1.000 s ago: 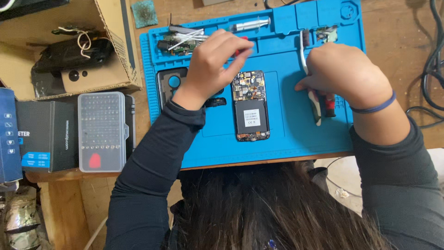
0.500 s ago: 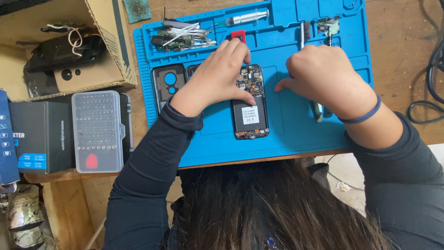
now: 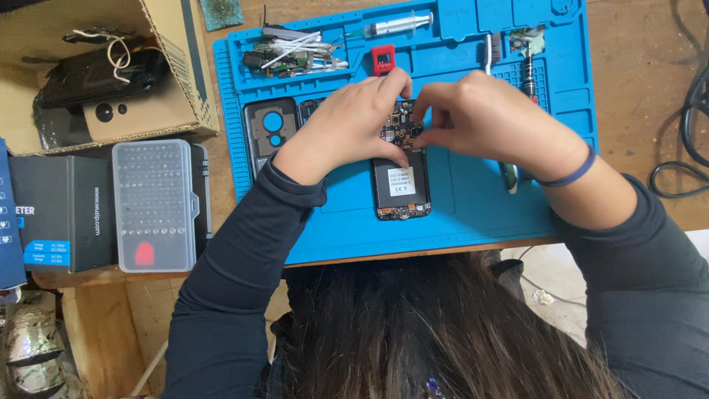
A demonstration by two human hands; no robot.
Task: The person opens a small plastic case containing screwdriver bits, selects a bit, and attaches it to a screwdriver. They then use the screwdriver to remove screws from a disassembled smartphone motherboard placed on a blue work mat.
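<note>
An opened smartphone (image 3: 401, 188) with its back removed lies on the blue repair mat (image 3: 473, 214), battery and circuit board exposed. My left hand (image 3: 354, 122) rests on the phone's upper left, thumb pressed at its side. My right hand (image 3: 480, 118) meets it from the right, fingertips pinched over the circuit board at the phone's top. Whatever the fingertips pinch is too small to see. The phone's black back cover (image 3: 270, 131) lies on the mat just left of my left hand.
A red tool (image 3: 382, 59), a syringe (image 3: 391, 26), cotton swabs and small parts (image 3: 292, 53) sit in the mat's top trays; a screwdriver (image 3: 529, 70) and a toothbrush (image 3: 488, 52) at right. A clear bit case (image 3: 153, 203), black boxes (image 3: 63, 210) and a cardboard box (image 3: 96, 74) stand at left. Cables (image 3: 683, 159) lie at right.
Both hands have come together over the phone's top. The left hand left the top tray; the right hand left the tools at the mat's right side.
</note>
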